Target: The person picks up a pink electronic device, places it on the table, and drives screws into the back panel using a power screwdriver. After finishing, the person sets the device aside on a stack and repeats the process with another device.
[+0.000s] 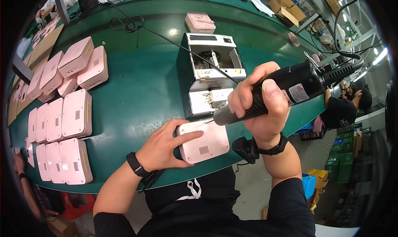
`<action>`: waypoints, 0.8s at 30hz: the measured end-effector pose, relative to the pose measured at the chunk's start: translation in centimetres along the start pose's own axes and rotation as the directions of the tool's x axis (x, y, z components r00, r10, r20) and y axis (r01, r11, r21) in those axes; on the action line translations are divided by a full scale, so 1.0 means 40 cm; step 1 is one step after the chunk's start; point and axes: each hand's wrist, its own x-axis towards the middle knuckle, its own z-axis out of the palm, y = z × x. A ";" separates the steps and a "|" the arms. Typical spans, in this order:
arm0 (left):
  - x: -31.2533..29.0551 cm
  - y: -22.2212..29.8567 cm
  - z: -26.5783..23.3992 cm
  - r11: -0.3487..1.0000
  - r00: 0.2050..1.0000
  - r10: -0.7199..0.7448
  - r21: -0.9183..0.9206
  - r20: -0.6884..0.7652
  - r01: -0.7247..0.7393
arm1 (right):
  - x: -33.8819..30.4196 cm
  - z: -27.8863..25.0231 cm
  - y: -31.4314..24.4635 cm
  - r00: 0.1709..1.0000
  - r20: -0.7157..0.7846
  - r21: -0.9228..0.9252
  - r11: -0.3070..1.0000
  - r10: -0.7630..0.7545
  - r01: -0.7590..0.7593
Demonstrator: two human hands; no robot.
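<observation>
A pink plastic box [212, 145] with rounded corners and a small vent grille lies in front of me near the table's edge. My left hand [162, 145] grips its left side, index finger stretched across the top and thumb at the near edge. In my right hand [265, 102], a black electric screwdriver [304, 83] is held tilted, its cord running off to the upper right. The thin bit reaches the box's far left part; whether it sits in a screw is too small to tell. Just beyond stands a metal screw feeder [187, 77] with screws in its open tray.
Several more pink boxes [76, 112] stand in rows and a pile on the left of the green table [137, 79]. Another pink box [200, 23] is behind the feeder. A black cable [166, 39] crosses above it. Co-workers [344, 108] sit farther off.
</observation>
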 end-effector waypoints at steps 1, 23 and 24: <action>0.000 -0.002 0.002 1.000 1.000 0.004 0.003 -0.001 -0.004 | 0.001 0.000 0.006 1.000 0.001 -0.005 1.000 0.005 -0.005; 0.016 0.010 0.018 1.000 1.000 0.017 0.000 -0.003 -0.017 | -0.015 -0.005 -0.010 0.988 -0.155 -0.051 0.999 0.001 -0.009; 0.025 0.013 0.020 1.000 1.000 0.015 0.011 0.009 -0.015 | -0.009 -0.015 -0.026 0.986 -0.161 -0.053 0.998 -0.045 0.037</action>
